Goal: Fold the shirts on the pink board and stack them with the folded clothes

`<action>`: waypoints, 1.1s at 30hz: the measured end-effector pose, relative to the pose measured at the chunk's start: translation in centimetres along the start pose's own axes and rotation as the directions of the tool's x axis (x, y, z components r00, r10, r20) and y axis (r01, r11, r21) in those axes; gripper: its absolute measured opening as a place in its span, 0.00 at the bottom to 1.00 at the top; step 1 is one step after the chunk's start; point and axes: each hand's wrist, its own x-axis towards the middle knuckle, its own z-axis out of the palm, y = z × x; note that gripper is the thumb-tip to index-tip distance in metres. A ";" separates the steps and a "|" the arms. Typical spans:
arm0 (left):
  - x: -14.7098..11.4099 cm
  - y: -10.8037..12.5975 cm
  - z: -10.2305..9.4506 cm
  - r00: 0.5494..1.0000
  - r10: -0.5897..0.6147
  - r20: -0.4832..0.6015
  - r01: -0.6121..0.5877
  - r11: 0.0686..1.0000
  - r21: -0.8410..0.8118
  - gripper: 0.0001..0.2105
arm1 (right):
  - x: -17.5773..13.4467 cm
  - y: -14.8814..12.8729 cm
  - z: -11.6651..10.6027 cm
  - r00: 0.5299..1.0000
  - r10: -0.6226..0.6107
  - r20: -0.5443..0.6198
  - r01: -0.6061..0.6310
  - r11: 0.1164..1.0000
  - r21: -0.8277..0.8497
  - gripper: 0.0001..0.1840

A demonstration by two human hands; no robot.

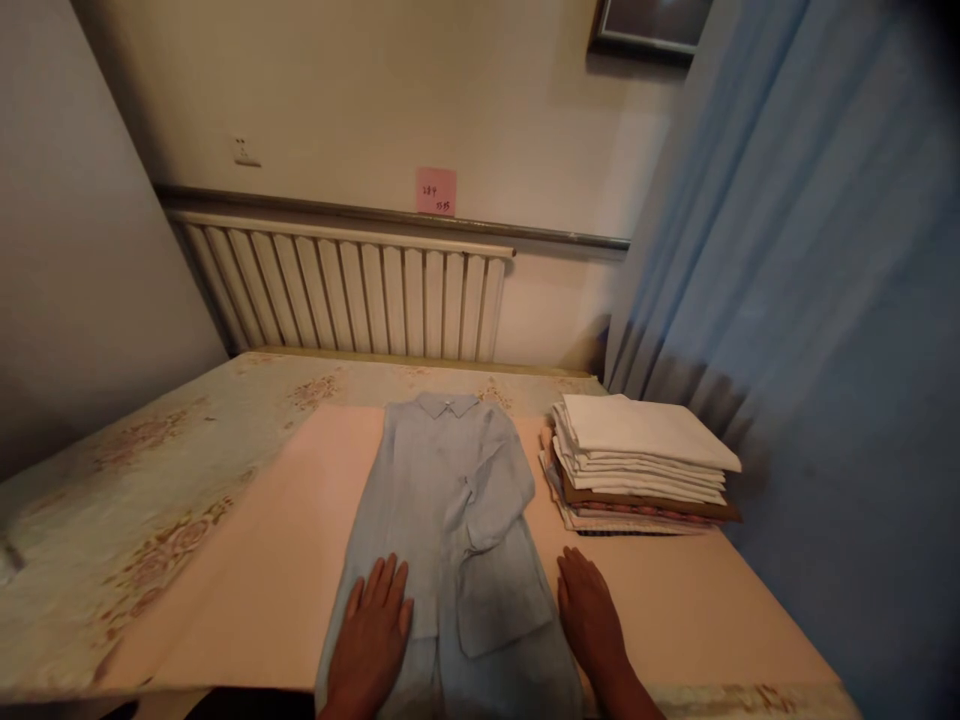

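A light blue collared shirt (409, 490) lies front side up, its collar pointing away from me. One sleeve (504, 490) is folded across the front, above a large patch pocket (499, 600). The other sleeve is out of sight. My left hand (373, 630) rests flat on the lower left of the shirt, fingers stretched out. Along the shirt's right edge lies my right hand (589, 605), its fingers straight and holding nothing. Beneath the shirt is a peach-coloured cloth (262, 560).
A stack of folded cloths (645, 440), white on top and brown and patterned below, stands at the right. The floral tablecloth (165, 480) shows at the left. Behind are a radiator (360, 290) and a pink note (436, 191); a blue curtain (817, 380) hangs at right.
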 end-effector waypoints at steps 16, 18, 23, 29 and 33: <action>6.4 9.8 -2.7 1.000 0.006 0.019 0.001 0.929 -0.371 0.12 | -0.1 0.2 0.3 0.995 -0.046 -0.084 0.045 0.999 -0.016 0.17; 7.7 11.1 -2.6 0.995 -0.017 0.103 0.048 0.948 -0.314 0.10 | -0.1 0.3 0.6 0.990 -0.075 -0.117 0.070 0.997 -0.045 0.17; 10.3 12.6 -1.8 0.972 -0.106 0.209 0.191 0.874 -0.447 0.02 | -0.2 0.5 1.2 0.986 -0.096 -0.135 0.085 0.993 -0.080 0.17; 15.1 11.8 -2.9 0.963 -0.174 0.206 0.269 0.644 -0.717 0.09 | -0.1 0.5 1.3 0.984 -0.103 -0.148 0.090 0.992 -0.091 0.17; 18.5 8.9 -5.2 0.946 -0.257 0.200 0.275 0.303 -0.912 0.08 | 0.0 0.4 1.0 0.982 -0.099 -0.163 0.087 0.993 -0.081 0.16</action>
